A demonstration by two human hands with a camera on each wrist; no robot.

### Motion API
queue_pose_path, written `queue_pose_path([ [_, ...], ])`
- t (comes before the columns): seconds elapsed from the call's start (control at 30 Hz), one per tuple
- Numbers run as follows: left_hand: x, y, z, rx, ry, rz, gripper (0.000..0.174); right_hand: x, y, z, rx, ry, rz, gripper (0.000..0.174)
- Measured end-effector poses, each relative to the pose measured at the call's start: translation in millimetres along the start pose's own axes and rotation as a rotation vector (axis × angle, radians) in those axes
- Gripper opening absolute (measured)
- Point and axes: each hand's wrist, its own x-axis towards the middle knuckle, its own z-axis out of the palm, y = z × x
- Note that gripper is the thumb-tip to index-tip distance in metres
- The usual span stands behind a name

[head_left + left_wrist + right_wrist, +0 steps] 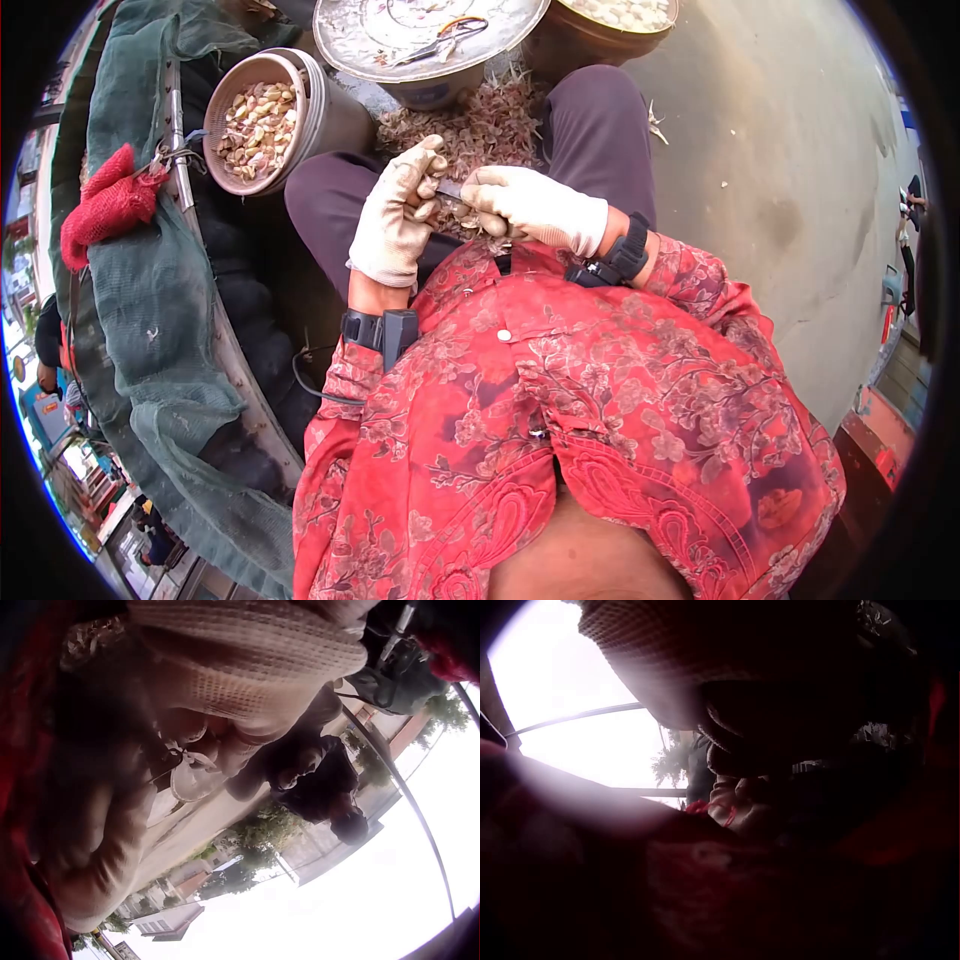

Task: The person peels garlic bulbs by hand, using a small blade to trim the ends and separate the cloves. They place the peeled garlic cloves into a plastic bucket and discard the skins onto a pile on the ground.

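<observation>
Both hands wear pale knit gloves and meet above the lap in the head view. My left hand (pixel 392 220) has its fingers curled, and in the left wrist view it pinches a pale garlic clove (pixel 195 778). Close at its right, my right hand (pixel 540 208) grips a small knife, whose short grey blade (pixel 449 188) points toward the left hand's fingertips. The knife's handle is hidden inside the right glove. Below the hands, a heap of papery garlic skins (pixel 470 130) lies between the knees. The right wrist view is mostly dark.
A bucket (pixel 320 125) of unpeeled garlic cloves (pixel 262 130) stands at the left. Ahead is a round board (pixel 350 45) with scissors (pixel 440 42) on it, atop a tub. Peeled white cloves (pixel 625 12) fill a basin at the top right. Green netting (pixel 160 300) runs down the left.
</observation>
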Motion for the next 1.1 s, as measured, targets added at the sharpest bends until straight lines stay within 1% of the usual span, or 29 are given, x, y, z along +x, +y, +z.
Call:
queue_pose_path([
  [0.03, -1, 0, 1, 0.045, 0.011, 0.037, 0.039, 0, 1, 0, -0.08, 0.003, -0.007, 0.026],
  [0.07, -1, 0, 3, 0.086, 0.02, 0.073, 0.038, 0, 2, -1, -0.078, 0.001, -0.007, 0.026],
  [0.13, 2, 2, 1, 0.091, 0.048, 0.053, 0.038, 0, 3, -3, -0.028, 0.025, 0.042, 0.025],
  [0.2, 5, 3, -5, -0.057, 0.02, -0.027, 0.037, -2, 1, -7, -0.014, 0.056, 0.037, 0.028],
  [0.23, 5, 2, -7, -0.056, 0.023, -0.026, 0.037, 2, 7, -7, 0.073, 0.076, -0.015, 0.027],
  [0.33, 5, -1, -4, -0.068, 0.003, -0.018, 0.037, 4, 4, -9, 0.065, 0.06, -0.011, 0.026],
  [0.4, 2, 0, 2, -0.09, 0.068, -0.038, 0.034, 7, 7, -12, 0.075, 0.038, -0.01, 0.025],
  [0.43, 2, -1, 2, -0.09, 0.069, -0.039, 0.034, 7, 6, -11, 0.128, 0.024, -0.009, 0.025],
  [0.47, 1, -1, 3, -0.091, 0.059, -0.049, 0.034, 7, 5, -10, 0.181, 0.011, -0.009, 0.024],
  [0.6, 2, -3, -3, -0.06, 0.001, -0.06, 0.029, 5, 3, -9, 0.213, 0.012, -0.009, 0.025],
  [0.8, 4, -7, -3, -0.096, -0.011, -0.095, 0.027, 9, 8, -9, 0.26, 0.005, 0.002, 0.027],
  [0.93, 4, -7, 8, -0.045, 0.016, -0.088, 0.033, 9, 9, -7, 0.265, 0.009, -0.026, 0.025],
  [1.0, 5, -6, 12, -0.118, 0.075, -0.102, 0.035, 9, 9, -7, 0.275, 0.008, -0.038, 0.023],
  [1.1, 7, -8, 9, -0.187, 0.05, -0.12, 0.036, 11, 11, -6, 0.32, 0.021, -0.011, 0.02],
])
